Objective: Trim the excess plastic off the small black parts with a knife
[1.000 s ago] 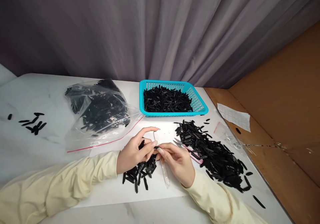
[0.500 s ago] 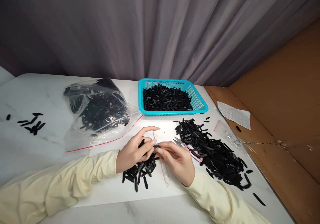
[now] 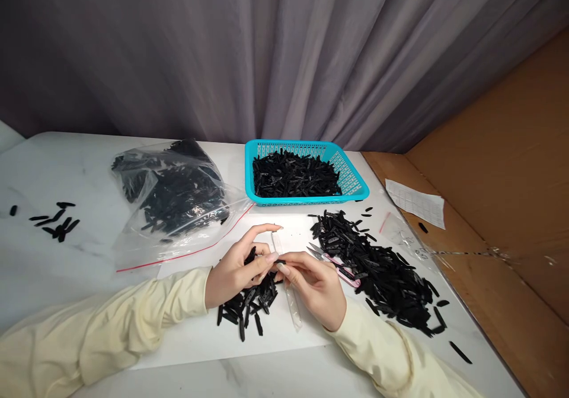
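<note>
Both hands, left (image 3: 242, 267) and right (image 3: 313, 285), pinch a small, slim black piece (image 3: 280, 262) between fingertips, above smooth white paper (image 3: 191, 339) near the marbled tabletop's (image 3: 249, 380) front edge.

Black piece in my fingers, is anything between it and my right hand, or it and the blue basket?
Nothing visible separates the black piece from your right hand, which pinches it. Toward the blue basket, an outstretched finger of your left hand partly crosses the way; nothing else visible blocks it.
</note>
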Demonstrator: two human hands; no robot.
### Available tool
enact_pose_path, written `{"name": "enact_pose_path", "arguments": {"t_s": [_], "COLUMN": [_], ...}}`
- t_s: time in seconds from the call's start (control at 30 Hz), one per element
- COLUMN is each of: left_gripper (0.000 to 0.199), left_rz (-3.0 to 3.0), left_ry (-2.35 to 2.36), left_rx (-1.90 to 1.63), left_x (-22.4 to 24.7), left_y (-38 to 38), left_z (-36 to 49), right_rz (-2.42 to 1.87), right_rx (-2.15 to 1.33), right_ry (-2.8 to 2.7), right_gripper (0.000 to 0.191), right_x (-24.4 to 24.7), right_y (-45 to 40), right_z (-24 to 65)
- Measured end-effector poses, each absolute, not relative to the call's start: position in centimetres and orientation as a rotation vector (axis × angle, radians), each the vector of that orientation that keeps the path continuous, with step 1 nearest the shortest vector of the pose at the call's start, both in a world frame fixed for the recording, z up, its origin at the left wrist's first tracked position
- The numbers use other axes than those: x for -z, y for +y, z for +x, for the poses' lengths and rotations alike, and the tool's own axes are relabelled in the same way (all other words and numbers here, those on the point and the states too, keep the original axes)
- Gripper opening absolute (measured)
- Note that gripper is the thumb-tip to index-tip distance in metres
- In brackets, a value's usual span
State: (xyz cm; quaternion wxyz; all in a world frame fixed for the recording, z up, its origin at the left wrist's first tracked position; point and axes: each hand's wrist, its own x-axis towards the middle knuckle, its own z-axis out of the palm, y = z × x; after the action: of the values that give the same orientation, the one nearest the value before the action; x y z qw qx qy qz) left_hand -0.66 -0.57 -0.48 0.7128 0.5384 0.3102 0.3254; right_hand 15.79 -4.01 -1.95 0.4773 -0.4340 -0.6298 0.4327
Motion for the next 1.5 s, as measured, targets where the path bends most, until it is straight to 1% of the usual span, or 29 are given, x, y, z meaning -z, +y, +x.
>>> {"name": "enact_pose_path", "arguments": {"t_s": [0.37, 0.97, 1.03, 1.13, 1.27, 1.33, 1.4, 1.43, 1.5], "left_gripper": [0.04, 0.037, 0.037, 0.039, 0.041, 0.044, 0.049, 0.052, 0.058], "left_rz": [1.151, 1.113, 1.114, 1.107, 1.14, 1.183, 1.217, 1.228, 1.256], "left_ry": [0.675, 0.636, 0.637, 0.65, 0.684, 0.707, 0.735, 0.752, 0.771], "left_rx": [-0.72, -0.718, -0.72, -0.719, -0.718, -0.716, -0.707, -0.702, -0.69], "left_x": [0.4, 0.6, 0.6, 0.5, 0.6, 0.8, 0.9, 0.9, 0.9], "left_y": [-0.6, -0.6, -0.6, -0.6, -0.6, -0.6, -0.6, -0.7, -0.7], "left_z": [-0.7, -0.9, -0.8, -0.8, -0.8, -0.8, -0.8, -0.8, -0.8], "right_rz": [-1.016, -1.061, -1.066, -1.1, -1.192, -1.189, -1.153, -1.119, -1.025], "right_rx": [-1.091, -0.984, -0.904, -0.65, -0.301, -0.265, -0.137, -0.078, -0.099], "right_ry": [-1.514, -1.592, -1.644, -1.739, -1.798, -1.919, -2.075, -2.148, -2.306], "right_gripper": [0.012, 0.011, 0.012, 0.013, 0.011, 0.018, 0.031, 0.032, 0.023], "right_x": [2.5, 2.6, 2.1, 0.4, -3.1, -4.8, -6.1, -6.6, -7.0], "right_y": [-4.2, -4.2, -4.2, -3.0, 1.5, 3.8, 4.8, 4.7, 3.5], "right_z": [15.9, 15.9, 16.3, 17.4, 18.8, 18.9, 18.3, 17.9, 16.8]}}
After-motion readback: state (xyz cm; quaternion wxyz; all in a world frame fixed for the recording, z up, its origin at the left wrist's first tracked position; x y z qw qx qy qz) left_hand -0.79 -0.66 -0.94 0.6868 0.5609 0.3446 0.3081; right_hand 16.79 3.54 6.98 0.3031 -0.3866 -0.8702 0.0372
